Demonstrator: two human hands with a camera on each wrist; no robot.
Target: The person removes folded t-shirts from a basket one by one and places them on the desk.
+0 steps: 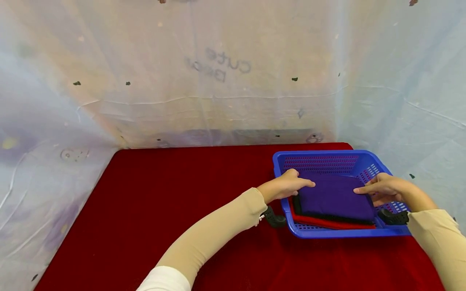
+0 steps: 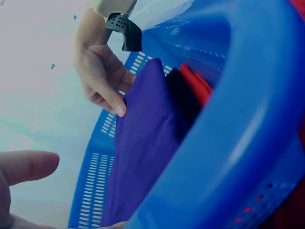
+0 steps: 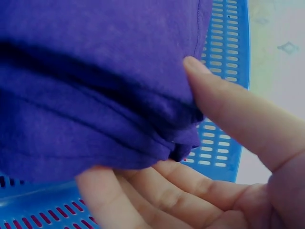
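A folded purple cloth (image 1: 335, 196) lies on top of a black cloth (image 1: 297, 204) and a red cloth (image 1: 327, 223) inside a blue slotted basket (image 1: 327, 154). My left hand (image 1: 291, 185) reaches over the basket's left rim, its straight fingers resting on the purple cloth's left edge. In the left wrist view its thumb (image 2: 28, 164) stays clear of the purple cloth (image 2: 143, 152). My right hand (image 1: 378, 189) pinches the cloth's right edge. The right wrist view shows the thumb (image 3: 228, 109) above and the fingers (image 3: 157, 195) under the purple cloth (image 3: 95, 71).
The basket stands at the right rear of a table covered in red fabric (image 1: 174, 210). Pale plastic sheeting (image 1: 218, 81) hangs close behind and on both sides. The basket's thick left rim (image 2: 228, 143) fills the near part of the left wrist view.
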